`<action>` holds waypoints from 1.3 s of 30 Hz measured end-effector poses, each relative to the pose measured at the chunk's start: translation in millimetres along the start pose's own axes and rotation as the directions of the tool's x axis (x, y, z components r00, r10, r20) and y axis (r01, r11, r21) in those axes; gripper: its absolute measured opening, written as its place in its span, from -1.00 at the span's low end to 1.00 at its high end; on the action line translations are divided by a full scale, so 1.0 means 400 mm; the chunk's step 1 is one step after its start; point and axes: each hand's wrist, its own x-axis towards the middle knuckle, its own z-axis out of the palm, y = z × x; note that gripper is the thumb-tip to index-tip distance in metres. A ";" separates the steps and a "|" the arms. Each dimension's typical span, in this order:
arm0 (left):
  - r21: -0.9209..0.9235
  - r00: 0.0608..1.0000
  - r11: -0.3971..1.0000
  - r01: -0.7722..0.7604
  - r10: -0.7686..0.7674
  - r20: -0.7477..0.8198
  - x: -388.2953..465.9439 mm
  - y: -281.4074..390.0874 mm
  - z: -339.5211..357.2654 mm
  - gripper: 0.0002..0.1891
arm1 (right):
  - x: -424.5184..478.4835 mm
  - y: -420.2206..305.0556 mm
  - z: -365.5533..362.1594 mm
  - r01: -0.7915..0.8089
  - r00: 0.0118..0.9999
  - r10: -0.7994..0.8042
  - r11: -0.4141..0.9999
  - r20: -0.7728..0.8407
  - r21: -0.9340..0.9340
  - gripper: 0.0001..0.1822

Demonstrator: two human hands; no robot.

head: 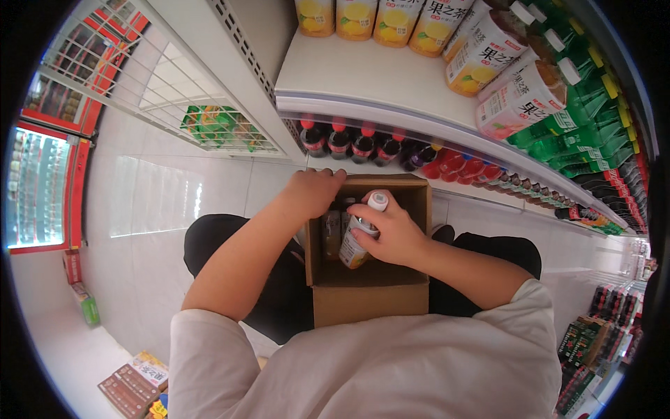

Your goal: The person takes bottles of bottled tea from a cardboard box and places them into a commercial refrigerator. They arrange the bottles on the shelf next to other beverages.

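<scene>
An open cardboard box (370,302) stands between my knees. My right hand (392,230) grips a plastic drink bottle (355,246) with a white cap and a lemon-printed label, tilted inside the box opening. Beside it, at the box's left side, other bottles (332,230) stand partly hidden. My left hand (315,193) rests on the box's far left corner, its fingers over the rim; whether they press or grip the cardboard is hard to tell. Bottles with the same kind of lemon label (395,21) line the white shelf (335,68) beyond the box.
Cola bottles (362,145) and red drink bottles (454,162) fill the low shelf just past the box. Green soda bottles (591,131) stand at the right. A white wire rack (157,89) is at upper left, drink fridges (42,188) at far left, and stacked cartons (131,387) at lower left.
</scene>
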 end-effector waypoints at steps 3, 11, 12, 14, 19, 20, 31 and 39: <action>-0.016 1.000 1.000 0.002 -0.002 -0.008 -0.004 -0.001 0.001 -0.48 | -0.025 0.047 0.047 -0.121 0.983 0.127 0.991 0.130 -0.056 -0.60; -0.011 0.999 1.000 -0.005 0.004 -0.039 -0.004 -0.001 0.002 -0.51 | -0.003 0.239 0.108 -0.215 0.867 0.382 0.867 0.322 -0.449 -0.43; -0.005 0.999 1.000 -0.007 0.007 -0.037 -0.004 0.000 0.001 -0.52 | 0.000 0.252 0.111 -0.216 0.851 0.401 0.856 0.340 -0.469 -0.41; 0.005 0.999 1.000 -0.012 0.012 -0.034 -0.004 0.000 -0.003 -0.54 | -0.003 0.276 0.118 -0.248 0.799 0.480 0.811 0.361 -0.530 -0.38; -0.009 1.000 1.000 -0.005 0.004 -0.018 -0.002 -0.001 0.004 -0.57 | 0.031 0.218 0.121 -0.223 0.687 0.639 0.638 0.346 -0.737 -0.39; -0.012 1.000 1.000 0.007 -0.007 0.000 -0.002 0.002 0.000 -0.57 | 0.039 0.231 0.120 -0.213 0.638 0.666 0.636 0.387 -0.742 -0.41; -0.027 0.999 0.999 0.018 -0.016 0.048 0.011 0.019 -0.019 -0.51 | 0.096 0.371 0.152 -0.167 0.384 0.784 0.579 0.488 -0.798 -0.28; -0.046 0.999 0.999 0.010 -0.007 0.054 0.016 0.014 -0.010 -0.51 | 0.102 0.377 0.164 -0.215 0.250 0.838 0.537 0.486 -0.816 -0.09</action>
